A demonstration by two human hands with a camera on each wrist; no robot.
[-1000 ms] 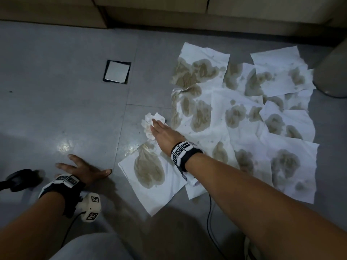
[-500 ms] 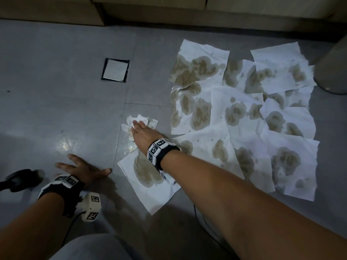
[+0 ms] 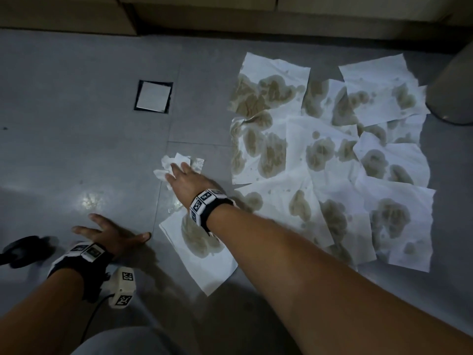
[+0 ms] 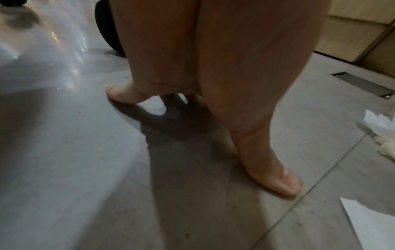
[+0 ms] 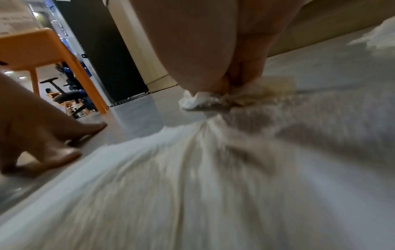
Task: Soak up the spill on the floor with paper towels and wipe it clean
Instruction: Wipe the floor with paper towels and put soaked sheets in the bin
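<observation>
Several white paper towels [image 3: 320,155] lie spread over the grey floor, blotched with brown spill. A nearer sheet [image 3: 202,242] carries one large brown stain and passes under my right wrist. My right hand [image 3: 178,171] presses flat on a crumpled towel wad [image 3: 163,166] left of the spread sheets, on the tile seam. From the right wrist, the fingertips [image 5: 224,84] bear down on the wad [image 5: 196,101], which is stained brown on one side. A small wet patch [image 3: 176,206] glistens just behind it. My left hand [image 3: 110,231] rests spread on the bare floor, holding nothing.
A square floor drain cover [image 3: 153,97] sits at the back left. Cabinet fronts [image 3: 256,16] run along the far edge, and a round bin [image 3: 455,80] stands at the right. A black object [image 3: 23,249] lies by my left wrist. An orange table leg [image 5: 70,67] stands off to the left.
My right hand has slid the crumpled wad leftward along the floor, away from the spread sheets. The left hand has stayed planted.
</observation>
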